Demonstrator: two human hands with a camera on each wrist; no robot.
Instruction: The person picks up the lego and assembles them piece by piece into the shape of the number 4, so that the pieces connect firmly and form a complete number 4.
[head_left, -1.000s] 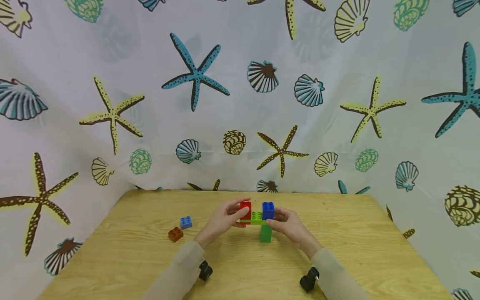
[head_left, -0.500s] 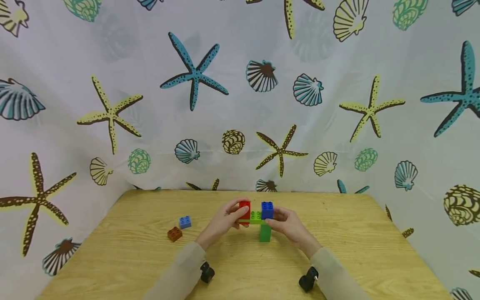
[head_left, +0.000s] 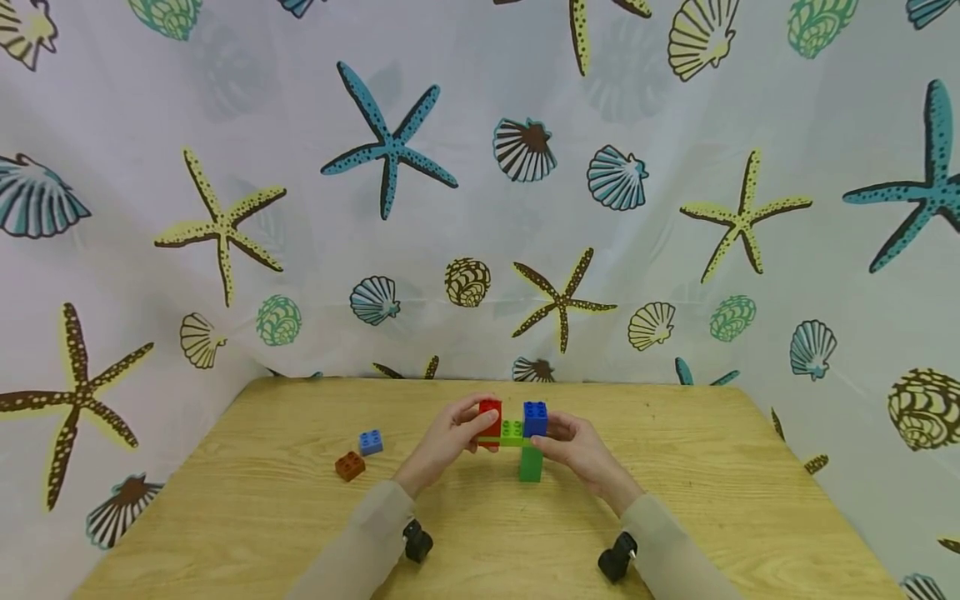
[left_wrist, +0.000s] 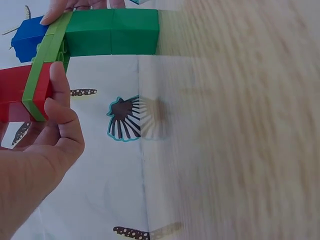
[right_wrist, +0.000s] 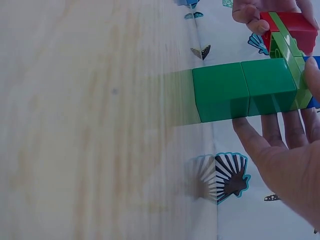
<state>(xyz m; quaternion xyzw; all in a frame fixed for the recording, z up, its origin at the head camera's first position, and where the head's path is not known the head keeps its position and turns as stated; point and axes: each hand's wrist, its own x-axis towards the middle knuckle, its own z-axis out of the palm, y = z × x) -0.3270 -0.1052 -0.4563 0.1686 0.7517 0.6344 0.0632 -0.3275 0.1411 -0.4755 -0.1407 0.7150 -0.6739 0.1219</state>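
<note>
Both hands hold one toy brick structure in the middle of the table. Its column of two green bricks [head_left: 531, 467] stands upright on the wood, carrying a lime-green piece [head_left: 512, 430] that reaches out to the left. On the right end of that piece, over the column, sits a blue brick [head_left: 535, 419]. Red brick [head_left: 491, 407] is at the left end, with red also showing beneath the lime piece. My left hand [head_left: 453, 429] grips the red end between thumb and fingers. My right hand [head_left: 576, 451] pinches the structure near the blue brick, thumb in front, fingers behind.
To the left on the wooden table [head_left: 285, 517] lie a light blue brick [head_left: 371, 442] and a brown brick [head_left: 349, 466], side by side. A white curtain [head_left: 450, 233] printed with starfish and shells hangs behind and along both sides.
The hands and the structure stay almost where they were. Only a slight shift of the whole head view shows.
</note>
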